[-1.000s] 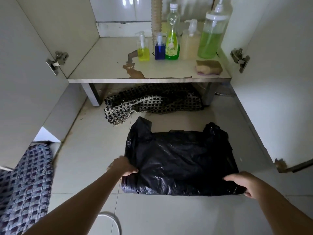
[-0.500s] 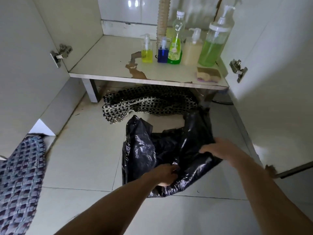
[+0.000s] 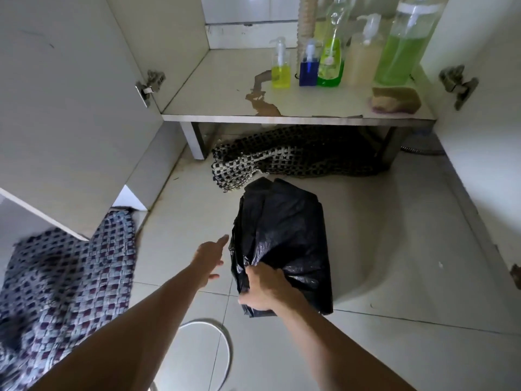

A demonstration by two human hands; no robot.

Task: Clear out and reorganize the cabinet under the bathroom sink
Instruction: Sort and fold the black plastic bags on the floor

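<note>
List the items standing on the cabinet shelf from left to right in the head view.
Small clear pump bottle of yellow liquid → small blue pump bottle → tall clear bottle of green liquid with a label → cloudy beige pump bottle → large clear pump bottle of green liquid. The tan sponge lies in front.

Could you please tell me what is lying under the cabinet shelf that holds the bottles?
A dark checkered woven mat lies bunched on the floor under the shelf, its front edge sticking out. Its back part and anything behind it are hidden in shadow.
</note>
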